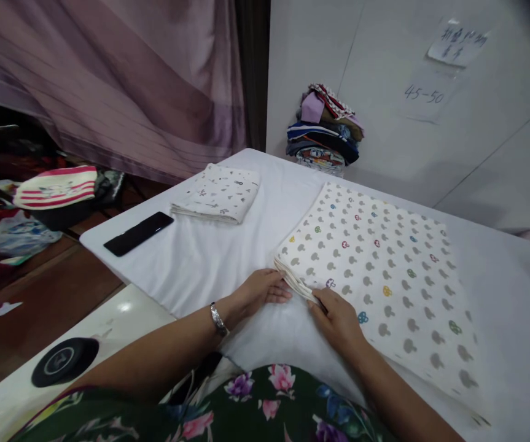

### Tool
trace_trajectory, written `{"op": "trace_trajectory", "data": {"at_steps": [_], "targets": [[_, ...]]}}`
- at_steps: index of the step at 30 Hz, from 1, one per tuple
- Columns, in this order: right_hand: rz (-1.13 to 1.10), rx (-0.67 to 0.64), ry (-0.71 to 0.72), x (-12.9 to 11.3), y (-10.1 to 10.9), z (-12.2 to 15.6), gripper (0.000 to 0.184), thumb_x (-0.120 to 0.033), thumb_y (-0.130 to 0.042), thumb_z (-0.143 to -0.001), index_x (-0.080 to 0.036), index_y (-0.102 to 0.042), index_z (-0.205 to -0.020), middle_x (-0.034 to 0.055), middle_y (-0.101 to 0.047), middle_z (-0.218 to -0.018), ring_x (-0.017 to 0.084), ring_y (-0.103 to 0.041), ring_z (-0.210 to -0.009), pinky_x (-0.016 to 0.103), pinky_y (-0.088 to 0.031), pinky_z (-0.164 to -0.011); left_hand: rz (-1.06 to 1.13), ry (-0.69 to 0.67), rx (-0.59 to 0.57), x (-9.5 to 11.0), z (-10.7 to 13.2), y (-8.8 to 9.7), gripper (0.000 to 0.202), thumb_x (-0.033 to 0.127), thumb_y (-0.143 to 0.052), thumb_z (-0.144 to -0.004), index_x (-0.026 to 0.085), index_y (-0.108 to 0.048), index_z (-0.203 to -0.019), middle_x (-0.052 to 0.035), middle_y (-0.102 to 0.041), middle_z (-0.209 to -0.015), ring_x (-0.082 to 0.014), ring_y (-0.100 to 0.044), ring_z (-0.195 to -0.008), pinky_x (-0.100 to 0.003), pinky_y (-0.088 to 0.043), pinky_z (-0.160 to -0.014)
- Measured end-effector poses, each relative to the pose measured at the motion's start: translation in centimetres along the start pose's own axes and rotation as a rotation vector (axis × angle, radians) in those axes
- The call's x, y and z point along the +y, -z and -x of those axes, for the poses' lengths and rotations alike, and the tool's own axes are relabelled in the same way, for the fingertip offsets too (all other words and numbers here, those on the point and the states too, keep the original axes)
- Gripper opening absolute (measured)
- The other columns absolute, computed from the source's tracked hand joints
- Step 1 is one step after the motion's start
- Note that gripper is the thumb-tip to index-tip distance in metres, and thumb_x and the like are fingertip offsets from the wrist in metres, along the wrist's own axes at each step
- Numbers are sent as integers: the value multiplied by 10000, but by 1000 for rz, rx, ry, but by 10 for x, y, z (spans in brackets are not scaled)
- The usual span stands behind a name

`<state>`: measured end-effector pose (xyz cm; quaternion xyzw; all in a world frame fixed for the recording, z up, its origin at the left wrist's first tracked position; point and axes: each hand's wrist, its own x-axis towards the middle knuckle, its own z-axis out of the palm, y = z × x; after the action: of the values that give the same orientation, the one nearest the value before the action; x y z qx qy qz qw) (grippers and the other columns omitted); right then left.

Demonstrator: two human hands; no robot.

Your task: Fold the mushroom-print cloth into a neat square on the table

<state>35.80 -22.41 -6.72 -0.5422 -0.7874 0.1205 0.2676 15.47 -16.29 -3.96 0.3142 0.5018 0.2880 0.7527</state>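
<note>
A large folded cloth (375, 265) with grey mushrooms and a few coloured ones lies flat on the white-covered table in front of me. Several layers show along its near left edge. My left hand (265, 287), a silver bracelet on its wrist, is at the cloth's left corner, its fingers stretched out and touching the layered edge. A short way to the right, my right hand (336, 316) pinches the near edge, fingers on top and the thumb at the front side. Part of the right fingers' grip is hidden by the hand itself.
A smaller folded printed cloth (218, 193) and a black phone (139, 233) lie on the table's (191, 264) left part. Behind the table stands a stack of folded clothes (324, 132) against the wall. A round black object (65, 362) sits on a white surface at lower left.
</note>
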Motion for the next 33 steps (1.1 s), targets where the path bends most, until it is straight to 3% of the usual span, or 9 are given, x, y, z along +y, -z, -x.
{"op": "trace_trajectory", "data": {"at_steps": [3, 10, 16, 22, 28, 33], "targets": [[38, 2, 32, 1, -3, 1, 258, -271, -432, -904, -203, -577, -1107, 68, -631, -948, 192, -589, -871, 304, -479, -744, 17, -16, 7, 2, -1, 0, 260, 361, -649, -758, 130, -554, -829, -41, -649, -750, -157, -657, -645, -273, -528, -611], [135, -15, 70, -1, -4, 3, 279, -266, -428, -909, -206, -579, -1135, 73, -628, -966, 203, -586, -896, 309, -498, -727, -69, -8, 47, 8, 1, 3, 104, 225, -596, -757, 151, -523, -752, -29, -650, -671, -134, -636, -596, -247, -505, -579], [195, -20, 86, -4, -4, 2, 345, -279, -405, -922, -214, -522, -1240, 78, -626, -976, 204, -580, -886, 309, -498, -711, -67, -26, 51, 3, 6, 18, 146, 277, -580, -781, 150, -518, -744, -37, -654, -723, -132, -637, -587, -253, -494, -561], [232, -48, 112, -6, -4, 1, 315, -251, -392, -923, -193, -579, -1170, 78, -618, -909, 197, -578, -836, 300, -489, -682, -28, -51, 43, 0, 6, 12, 167, 290, -594, -789, 143, -516, -779, -24, -633, -714, -139, -645, -601, -252, -500, -559], [249, -45, 117, -5, -5, 2, 313, -241, -414, -911, -194, -577, -1174, 81, -618, -927, 200, -582, -849, 302, -491, -690, -25, -51, 5, 1, 5, 13, 341, 452, -649, -746, 137, -531, -803, -28, -618, -696, -150, -638, -599, -274, -512, -567], [253, -39, 131, -3, -7, 3, 314, -246, -410, -912, -204, -570, -1180, 82, -617, -940, 205, -579, -855, 303, -492, -689, -52, -54, 31, -2, 3, 13, 278, 390, -645, -759, 145, -515, -786, -30, -634, -740, -131, -629, -575, -260, -504, -543]]}}
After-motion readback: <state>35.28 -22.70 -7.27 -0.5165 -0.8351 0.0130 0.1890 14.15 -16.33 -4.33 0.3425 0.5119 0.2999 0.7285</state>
